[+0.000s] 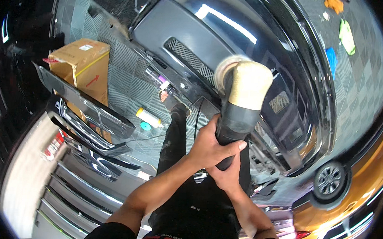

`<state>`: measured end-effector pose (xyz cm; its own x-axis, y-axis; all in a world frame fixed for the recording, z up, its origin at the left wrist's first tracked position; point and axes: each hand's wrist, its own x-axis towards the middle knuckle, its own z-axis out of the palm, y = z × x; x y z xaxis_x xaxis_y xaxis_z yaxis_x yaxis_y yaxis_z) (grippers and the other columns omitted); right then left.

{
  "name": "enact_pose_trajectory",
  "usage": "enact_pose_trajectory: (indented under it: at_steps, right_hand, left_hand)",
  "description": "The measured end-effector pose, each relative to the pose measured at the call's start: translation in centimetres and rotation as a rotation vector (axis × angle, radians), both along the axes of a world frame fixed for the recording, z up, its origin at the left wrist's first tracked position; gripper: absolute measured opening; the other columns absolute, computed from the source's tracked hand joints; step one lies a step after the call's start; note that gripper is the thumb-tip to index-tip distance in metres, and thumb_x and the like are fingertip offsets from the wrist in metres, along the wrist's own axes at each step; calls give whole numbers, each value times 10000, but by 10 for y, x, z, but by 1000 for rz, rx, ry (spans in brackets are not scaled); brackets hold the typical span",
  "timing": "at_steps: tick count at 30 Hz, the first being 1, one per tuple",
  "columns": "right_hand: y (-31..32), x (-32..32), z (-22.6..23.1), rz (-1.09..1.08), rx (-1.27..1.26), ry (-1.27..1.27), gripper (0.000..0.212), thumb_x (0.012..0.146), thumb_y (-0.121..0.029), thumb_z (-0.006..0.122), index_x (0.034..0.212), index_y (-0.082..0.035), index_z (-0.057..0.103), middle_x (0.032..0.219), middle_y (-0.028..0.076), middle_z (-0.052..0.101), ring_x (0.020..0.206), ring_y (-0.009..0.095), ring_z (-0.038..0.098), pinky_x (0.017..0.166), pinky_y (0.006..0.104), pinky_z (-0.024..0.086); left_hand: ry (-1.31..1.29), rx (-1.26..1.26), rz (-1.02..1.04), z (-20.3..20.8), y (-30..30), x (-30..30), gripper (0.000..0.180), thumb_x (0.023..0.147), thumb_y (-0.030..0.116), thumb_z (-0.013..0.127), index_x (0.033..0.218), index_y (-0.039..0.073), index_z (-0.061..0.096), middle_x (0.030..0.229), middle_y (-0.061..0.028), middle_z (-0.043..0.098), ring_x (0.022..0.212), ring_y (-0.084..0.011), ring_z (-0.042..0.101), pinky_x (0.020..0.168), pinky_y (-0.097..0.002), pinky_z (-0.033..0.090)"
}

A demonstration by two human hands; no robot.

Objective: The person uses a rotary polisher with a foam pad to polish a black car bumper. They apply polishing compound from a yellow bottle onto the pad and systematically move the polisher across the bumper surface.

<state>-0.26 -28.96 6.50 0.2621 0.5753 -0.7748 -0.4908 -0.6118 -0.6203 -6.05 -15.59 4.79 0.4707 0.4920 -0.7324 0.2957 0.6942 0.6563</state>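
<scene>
Both hands grip a polisher (240, 116), which has a black body, a cream-coloured head and a pale round pad (224, 68). My left hand (212, 143) wraps the handle from the left, its thumb lying across it. Below it, my right hand (226, 174) closes around the handle's end. Under the pad lies a large glossy black car body panel (185, 23) that mirrors a ceiling light and the patterned floor. Whether the pad touches the panel, I cannot tell. A dark cord runs down left of the handle.
To the left, an open cardboard box (89, 61) stands behind dark trim pieces (88, 103). A yellow-and-white bottle (149, 117) and a purple-labelled bottle (156, 76) lie near my foot. Cloths (347, 37) are scattered at upper right. An orange car (350, 193) with a wheel (330, 180) stands at right.
</scene>
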Motion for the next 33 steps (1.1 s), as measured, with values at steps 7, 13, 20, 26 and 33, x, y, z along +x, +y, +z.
enact_pose_trajectory:
  at_steps: [7, 13, 20, 26, 33]
  right_hand:
    - [13, 6, -3, 86, 3, -86, 762, 773, -127, 844, 1419, 2, 459, 1297, 107, 601, 1137, 191, 617, 987, 348, 509]
    - [30, 19, -10, 235, 56, -97, 940, 919, -550, 715, 1559, 37, 354, 1421, 157, 525, 1311, 266, 529, 1106, 417, 425]
    - [66, 27, -16, 206, -3, -77, 837, 928, -592, 675, 1448, 30, 466, 1216, 152, 636, 1082, 252, 654, 927, 373, 535]
    - [114, 32, -8, 144, 12, 63, 749, 925, -513, 696, 1386, 35, 475, 1074, 222, 699, 846, 339, 751, 754, 447, 654]
    - [149, 28, 3, 172, 32, 66, 739, 981, -594, 602, 1301, 67, 517, 932, 224, 712, 782, 274, 735, 696, 352, 608]
  left_hand:
    - [-164, -11, 158, -22, -4, -12, 772, 869, 413, 846, 1397, -52, 528, 1178, -164, 710, 1098, -236, 675, 1016, -377, 509]
    - [-368, -216, 252, -41, 8, -27, 802, 920, 448, 814, 1466, -27, 466, 1305, -134, 632, 1196, -212, 594, 1054, -361, 470]
    - [-355, 53, 395, -35, 57, -21, 777, 979, 495, 737, 1447, -54, 450, 1313, -147, 596, 1190, -210, 589, 1044, -364, 471]
    - [-378, -19, 482, -34, 94, -16, 761, 974, 603, 689, 1309, -54, 501, 1102, -138, 632, 983, -218, 639, 885, -363, 518]
    - [-370, -1, 483, -30, 125, -11, 790, 967, 640, 672, 1331, -42, 508, 1086, -157, 661, 968, -231, 670, 853, -366, 536]
